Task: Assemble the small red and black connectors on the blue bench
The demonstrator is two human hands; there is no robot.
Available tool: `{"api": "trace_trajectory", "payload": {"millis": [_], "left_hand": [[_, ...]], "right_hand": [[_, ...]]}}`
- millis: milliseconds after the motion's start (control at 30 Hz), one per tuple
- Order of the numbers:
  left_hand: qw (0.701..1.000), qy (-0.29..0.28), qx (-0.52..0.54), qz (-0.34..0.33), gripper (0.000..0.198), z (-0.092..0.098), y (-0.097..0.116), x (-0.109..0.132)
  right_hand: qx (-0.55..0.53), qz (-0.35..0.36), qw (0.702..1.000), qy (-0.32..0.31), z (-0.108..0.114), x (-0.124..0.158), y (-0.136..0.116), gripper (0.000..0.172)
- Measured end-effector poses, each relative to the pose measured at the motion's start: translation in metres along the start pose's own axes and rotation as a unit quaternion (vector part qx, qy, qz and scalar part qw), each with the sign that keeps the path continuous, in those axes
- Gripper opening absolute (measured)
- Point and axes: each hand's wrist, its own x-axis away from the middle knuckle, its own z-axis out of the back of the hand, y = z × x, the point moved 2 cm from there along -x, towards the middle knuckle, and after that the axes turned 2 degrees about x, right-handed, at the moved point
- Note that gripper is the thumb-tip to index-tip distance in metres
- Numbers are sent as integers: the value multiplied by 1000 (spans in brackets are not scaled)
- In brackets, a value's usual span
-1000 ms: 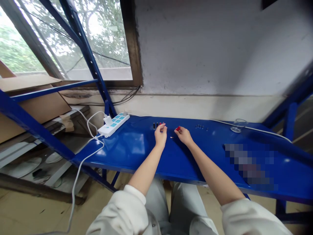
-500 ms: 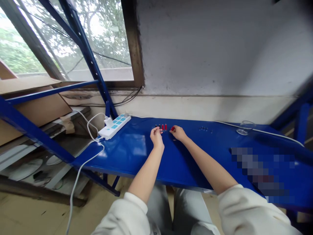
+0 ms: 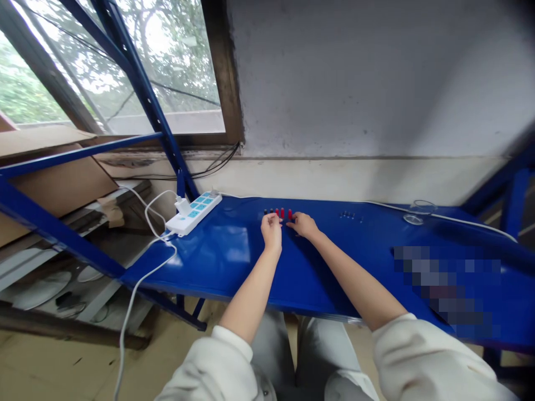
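My left hand (image 3: 271, 231) rests on the blue metal tabletop (image 3: 234, 262), its curled fingers at the near side of a short row of small upright pegs (image 3: 276, 213). The row mixes dark and red pegs. My right hand (image 3: 303, 224) comes in from the right, with its fingertips pinched at the foot of a red peg (image 3: 290, 214) at the row's right end. The fingers hide the peg's base, and nothing shows in my left hand. A second group of small dark pegs (image 3: 346, 215) stands further right, away from both hands.
A white power strip with blue sockets (image 3: 193, 214) lies at the table's left end, its cable (image 3: 137, 289) hanging over the edge. A clear glass object (image 3: 418, 212) and a white cable sit at the back right. A pixelated patch covers part of the table's right side.
My right hand has moved left with the red peg, bringing it to the end of the row. My left hand has drawn slightly nearer me, and the view has shifted a little.
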Motion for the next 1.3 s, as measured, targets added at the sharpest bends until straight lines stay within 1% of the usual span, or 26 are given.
{"api": "trace_trajectory", "payload": {"millis": [67,133,200,267,367,433,633,900,1133,1300], "left_hand": [[991,-67,-106,-54,15,-4,-2,4],[961,-122,-212,-128,18,-7,-2,10],[926,-154,-286,-190,21,-9,-2,16],[900,-182,-325,-224,25,-11,-2,21],[884,-200,-346,-242,26,-12,-2,25],[883,-196,-349,-244,26,-12,-2,25],[884,-198,-344,-247,26,-12,-2,24],[888,-197,-337,-241,27,-12,-7,22],[904,-192,-312,-222,27,-11,-8,20],[905,-192,-309,-219,27,-11,-8,20]], "right_hand": [[-4,0,1000,16,6,12,4,28],[-26,3,999,40,12,26,9,25],[-67,8,996,63,19,39,17,22],[-100,21,991,87,24,48,23,19],[-122,31,984,123,28,55,29,19],[-123,39,983,134,27,56,29,20],[-125,81,980,131,23,57,21,20],[-122,103,980,118,27,60,16,22],[-107,91,984,110,28,61,15,24],[-108,89,984,106,28,61,15,23]]}}
